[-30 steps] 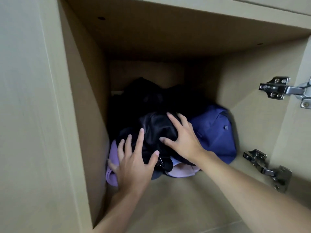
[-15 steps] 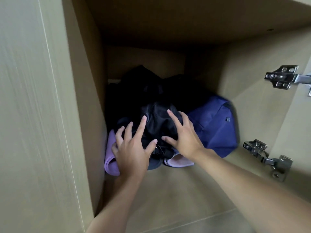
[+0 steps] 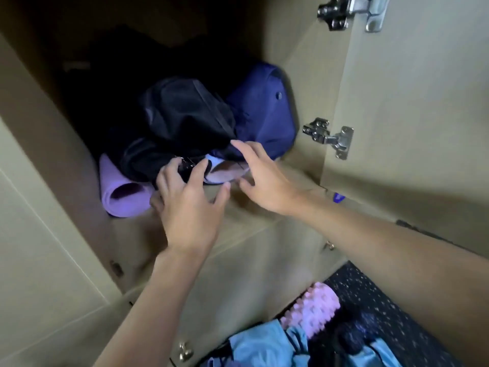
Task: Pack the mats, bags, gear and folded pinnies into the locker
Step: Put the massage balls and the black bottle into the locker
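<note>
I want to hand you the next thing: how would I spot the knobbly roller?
Look below the open locker, down on the dark speckled floor. The roller lies there beside crumpled blue cloth. It alone is pale pink and covered in knobs, unlike the smooth purple mat up in the locker.

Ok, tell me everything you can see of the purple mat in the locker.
The purple mat is rolled up and lies on its side at the front left of the locker floor, spiral end toward the camera. It looks like soft matte foam. The black bag covers its far part. The left hand is beside it; contact unclear.
</note>
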Available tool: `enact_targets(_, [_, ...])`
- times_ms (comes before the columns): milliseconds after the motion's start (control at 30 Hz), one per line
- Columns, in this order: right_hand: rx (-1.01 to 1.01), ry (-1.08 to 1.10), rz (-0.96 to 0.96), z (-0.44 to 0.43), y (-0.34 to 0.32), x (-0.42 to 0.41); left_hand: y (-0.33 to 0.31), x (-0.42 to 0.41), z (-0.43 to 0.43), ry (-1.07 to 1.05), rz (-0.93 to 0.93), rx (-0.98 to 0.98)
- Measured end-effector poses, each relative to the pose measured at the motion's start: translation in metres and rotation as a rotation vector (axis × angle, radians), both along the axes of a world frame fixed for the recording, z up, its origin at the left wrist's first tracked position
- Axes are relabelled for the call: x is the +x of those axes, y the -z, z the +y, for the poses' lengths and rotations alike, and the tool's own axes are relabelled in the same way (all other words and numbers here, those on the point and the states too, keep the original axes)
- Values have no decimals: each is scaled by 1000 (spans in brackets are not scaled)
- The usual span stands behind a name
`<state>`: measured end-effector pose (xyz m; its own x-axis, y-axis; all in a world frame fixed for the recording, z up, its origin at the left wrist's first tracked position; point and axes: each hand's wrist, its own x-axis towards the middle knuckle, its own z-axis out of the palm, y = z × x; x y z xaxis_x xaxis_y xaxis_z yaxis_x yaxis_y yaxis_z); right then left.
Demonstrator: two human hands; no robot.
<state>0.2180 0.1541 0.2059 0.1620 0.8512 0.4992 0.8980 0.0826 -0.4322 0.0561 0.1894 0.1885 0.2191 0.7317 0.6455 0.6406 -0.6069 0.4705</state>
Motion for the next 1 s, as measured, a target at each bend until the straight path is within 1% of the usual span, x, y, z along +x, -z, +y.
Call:
enact_targets(100, [-52, 13, 0, -39, 23, 3, 18, 15, -35, 156, 57, -17])
enact_targets(167, [-93, 80, -16, -67, 41, 8, 33, 21, -56, 257, 89, -40])
enact_targets(233, [-120, 141, -13, -98, 61, 12, 51, 25, -71, 334, 101, -13])
enact_targets(300, [-160, 198, 36, -128, 83, 14, 70, 26, -84, 393, 126, 79])
enact_targets(367, [-219, 253, 103, -158, 109, 12, 92, 28, -96, 492, 123, 72])
enact_targets(433, [-299, 297, 148, -187, 137, 5, 119, 27, -108, 565, 171, -19])
enact_targets(500, [-375, 341, 198, -211, 169, -6, 147, 20, -116, 582, 345, -139])
enact_targets(567, [-444, 384, 252, -228, 200, -18, 175, 10, -118, 591, 520, -305])
enact_targets(667, [-533, 442, 357, -244, 243, -34, 217, -4, -115, 627, 639, -528])
enact_targets(733, [-583, 469, 439, -248, 267, -41, 244, -9, -116, 644, 730, -586])
enact_targets(800, [-625, 505, 514, -247, 289, -43, 267, -10, -117, 641, 845, -561])
enact_targets(867, [-638, 543, 569, -245, 309, -41, 286, -5, -117, 635, 934, -487])
enact_targets(933, [-633, 599, 593, -241, 328, -34, 300, 7, -116, 664, 928, -438])
enact_targets(1000, [-599, 672, 604, -236, 344, -22, 312, 29, -118, 721, 854, -425])
